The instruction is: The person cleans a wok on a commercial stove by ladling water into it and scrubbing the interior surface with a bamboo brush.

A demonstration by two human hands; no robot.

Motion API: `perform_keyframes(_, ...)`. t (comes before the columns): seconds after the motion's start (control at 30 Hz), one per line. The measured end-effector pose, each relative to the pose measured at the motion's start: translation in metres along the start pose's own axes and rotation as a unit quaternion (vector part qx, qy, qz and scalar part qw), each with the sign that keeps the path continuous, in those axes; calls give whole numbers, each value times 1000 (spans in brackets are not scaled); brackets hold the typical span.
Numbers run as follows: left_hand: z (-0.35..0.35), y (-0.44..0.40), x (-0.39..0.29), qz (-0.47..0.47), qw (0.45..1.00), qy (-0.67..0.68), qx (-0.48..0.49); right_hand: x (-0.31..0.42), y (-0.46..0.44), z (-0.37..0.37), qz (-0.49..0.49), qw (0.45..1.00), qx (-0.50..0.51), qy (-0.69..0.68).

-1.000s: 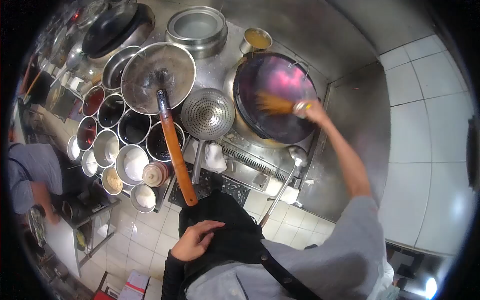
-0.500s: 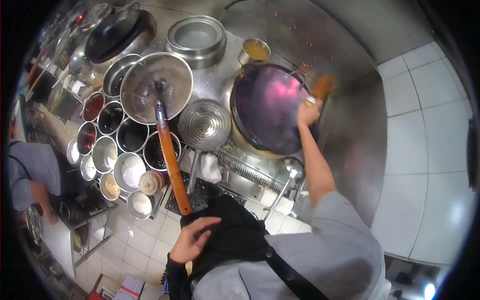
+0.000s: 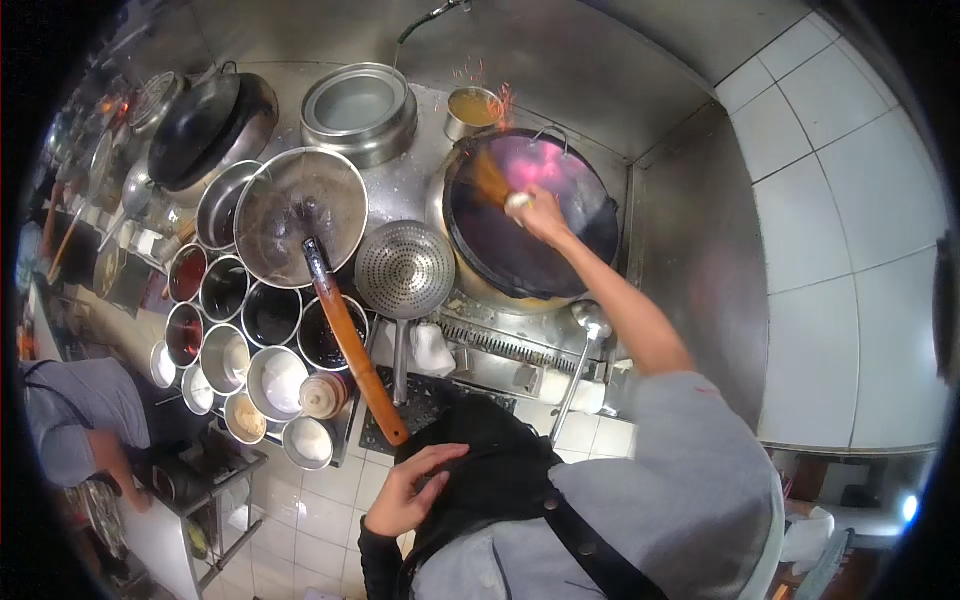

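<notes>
My right hand (image 3: 543, 215) is closed on the pale handle of a brown bristle brush (image 3: 490, 179), which is blurred by motion. It holds the brush over a large dark wok (image 3: 545, 268) with a pink glow and haze at its far side; sparks fly beyond the rim. My left hand (image 3: 410, 492) lies against my black apron (image 3: 470, 445), fingers loosely bent and apart, holding nothing. Just beyond it is the end of the wooden handle of a wide round metal pan (image 3: 278, 225). A perforated strainer (image 3: 405, 268) lies between that pan and the wok.
Several metal pots of sauces and powders, among them a white one (image 3: 275, 383), stand at left. Behind are a lidded steel pot (image 3: 357, 115) and a can of yellowish liquid (image 3: 472, 112). A ladle (image 3: 591, 318) lies right of the strainer. Another person's arm (image 3: 110, 460) shows at far left.
My right hand has swept the brush leftward from the wok's right rim to its far-left part. The whole view has shifted slightly. My left hand stays by the apron.
</notes>
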State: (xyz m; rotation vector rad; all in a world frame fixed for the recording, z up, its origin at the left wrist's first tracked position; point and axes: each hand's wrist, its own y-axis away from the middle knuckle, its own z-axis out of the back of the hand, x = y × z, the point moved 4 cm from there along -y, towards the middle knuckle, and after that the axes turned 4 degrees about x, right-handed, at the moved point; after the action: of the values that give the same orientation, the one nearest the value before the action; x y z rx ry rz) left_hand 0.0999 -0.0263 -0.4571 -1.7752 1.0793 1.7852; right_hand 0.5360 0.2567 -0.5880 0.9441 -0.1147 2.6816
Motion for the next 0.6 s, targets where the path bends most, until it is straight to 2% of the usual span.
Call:
perform_keyframes(0.07, 5, 11, 11, 3, 1000, 4, -28, -27, 29, 50, 58, 988, 137, 47)
perform_keyframes(0.1, 7, 20, 16, 6, 999, 4, -40, -54, 29, 91, 53, 974, 89, 203)
perform_keyframes(0.13, 8, 31, 19, 16, 999, 0, -50, -89, 19, 128, -100, 954, -6, 282)
perform_keyframes(0.17, 9, 37, 23, 20, 997, -4, -68, -107, 21, 153, -60, 938, -143, 309)
perform_keyframes(0.2, 9, 42, 23, 34, 997, 23, -72, -91, 34, 151, -123, 878, -334, 319)
perform_keyframes(0.3, 5, 26, 13, 33, 999, 12, -22, -69, 21, 93, -175, 919, -330, 128)
perform_keyframes(0.33, 2, 17, 7, 34, 999, -3, 16, -56, 18, 65, -152, 968, -192, 63)
perform_keyframes(0.37, 0, 13, 0, 26, 999, -15, 29, -37, 21, 30, -123, 991, -49, -10)
perform_keyframes(0.4, 0, 10, -8, 19, 998, -32, 43, -23, 26, 4, -88, 988, 93, -87)
perform_keyframes(0.43, 1, 5, -12, 11, 998, -45, 50, -15, 28, 3, 98, 994, 41, 19)
perform_keyframes(0.5, -1, 23, -6, 10, 999, -42, 13, -76, 13, 52, 104, 988, 80, 77)
perform_keyframes(0.53, -1, 30, -6, 16, 999, -49, 1, -98, 18, 90, -12, 989, 2, 146)
perform_keyframes(0.57, 3, 28, -6, 10, 998, -60, -20, -98, 9, 122, -118, 967, -82, 211)
perform_keyframes(0.6, 1, 31, -7, 35, 999, -33, -24, -89, 10, 117, -169, 937, -250, 179)
